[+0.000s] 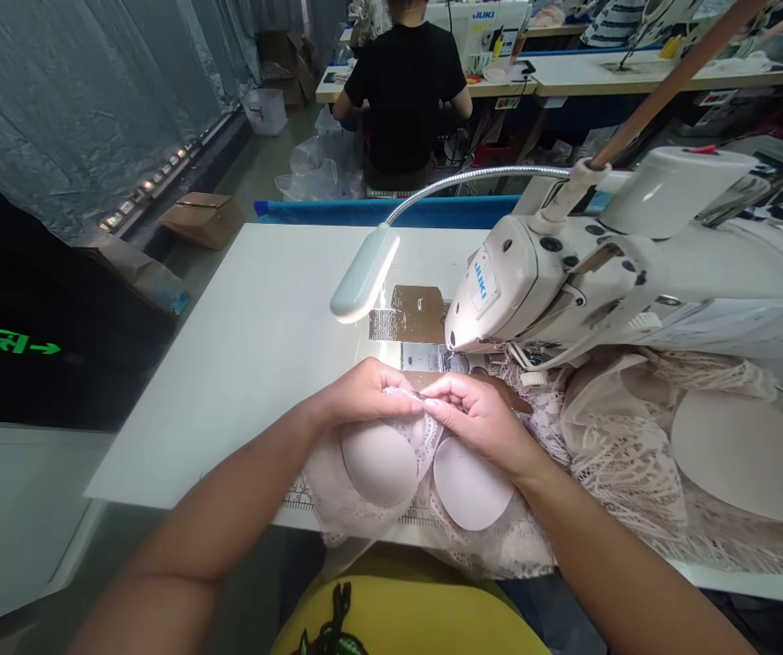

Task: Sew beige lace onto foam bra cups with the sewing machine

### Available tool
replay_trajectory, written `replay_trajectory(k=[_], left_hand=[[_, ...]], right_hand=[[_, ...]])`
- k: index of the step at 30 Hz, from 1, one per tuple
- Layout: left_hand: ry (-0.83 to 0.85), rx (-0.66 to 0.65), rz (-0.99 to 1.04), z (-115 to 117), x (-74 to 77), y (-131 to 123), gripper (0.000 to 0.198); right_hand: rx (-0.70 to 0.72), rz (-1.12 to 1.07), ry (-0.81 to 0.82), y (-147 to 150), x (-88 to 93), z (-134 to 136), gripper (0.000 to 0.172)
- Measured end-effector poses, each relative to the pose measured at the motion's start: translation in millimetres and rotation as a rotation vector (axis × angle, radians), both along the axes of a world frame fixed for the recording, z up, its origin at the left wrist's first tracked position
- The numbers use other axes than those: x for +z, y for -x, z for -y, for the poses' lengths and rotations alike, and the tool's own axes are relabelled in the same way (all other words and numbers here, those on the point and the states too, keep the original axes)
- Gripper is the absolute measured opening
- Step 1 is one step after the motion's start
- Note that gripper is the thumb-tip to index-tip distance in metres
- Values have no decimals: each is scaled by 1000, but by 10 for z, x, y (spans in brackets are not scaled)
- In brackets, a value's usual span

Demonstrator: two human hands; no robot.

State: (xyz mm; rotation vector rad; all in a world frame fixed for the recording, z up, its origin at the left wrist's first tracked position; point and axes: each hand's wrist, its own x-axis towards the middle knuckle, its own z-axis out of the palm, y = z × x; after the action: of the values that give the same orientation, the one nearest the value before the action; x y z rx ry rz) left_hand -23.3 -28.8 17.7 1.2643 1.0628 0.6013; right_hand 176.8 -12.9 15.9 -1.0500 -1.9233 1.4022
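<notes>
A pale pink lace bra [378,462] with two smooth moulded cups lies at the front edge of the white table, partly hanging over it. My left hand [369,391] pinches its lace edge from the left. Close against it, my right hand [469,411] pinches the same edge, the fingertips of both hands nearly touching. What exactly lies between the fingertips is too small to make out. Just beyond my hands is the metal needle plate [425,357] of a white sewing machine [500,282], whose head stands to the right.
More pale lace pieces and cups [627,437] are heaped right of my hands under the machine arm. A lamp [364,273] on a bendy neck hangs over the table [255,318]. A ruler strip [299,498] runs along the front edge. A person [408,91] sits ahead at another table.
</notes>
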Motion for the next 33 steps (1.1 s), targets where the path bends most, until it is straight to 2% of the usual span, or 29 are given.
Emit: replay_trajectory(k=[2, 4, 5, 7, 9, 11, 13, 14, 16, 18, 22, 25, 28, 33], left_hand=[[-36, -27, 12, -7, 2, 4, 25], [-65, -120, 3, -24, 10, 58, 24], [-69, -185, -18, -35, 18, 109, 24], [-52, -319, -101, -57, 45, 255, 28], [-15, -387, -185, -68, 85, 425, 31], [8, -352, -208, -64, 133, 563, 27], [-13, -255, -193, -48, 178, 624, 26], [-35, -211, -183, -37, 197, 621, 26], [-74, -170, -162, -15, 221, 559, 29], [-114, -172, -151, 8, 226, 453, 30], [-227, -146, -203, 39, 193, 267, 28], [-256, -101, -226, 44, 157, 202, 27], [-214, -65, -175, 44, 133, 168, 24], [-20, -125, -20, 49, 137, 129, 25]], right_hand=[[-15, -61, 96, 14, -41, -3, 30], [18, -52, 148, 25, -68, -11, 43], [40, -12, 142, 25, -70, -17, 42], [46, 91, 81, 10, -52, -33, 26], [53, 163, 29, -23, -21, -49, 19], [186, 176, 52, -58, 0, -57, 24], [345, 139, 170, -69, -1, -55, 30], [363, 111, 235, -61, -10, -50, 33], [255, 58, 289, -21, -31, -35, 37], [120, 23, 225, 32, -45, -18, 35], [82, 26, 114, 101, -27, 17, 24], [59, 26, 55, 102, 6, 38, 24], [50, 19, -11, 86, 28, 46, 23], [34, -18, -44, 55, 12, 36, 18]])
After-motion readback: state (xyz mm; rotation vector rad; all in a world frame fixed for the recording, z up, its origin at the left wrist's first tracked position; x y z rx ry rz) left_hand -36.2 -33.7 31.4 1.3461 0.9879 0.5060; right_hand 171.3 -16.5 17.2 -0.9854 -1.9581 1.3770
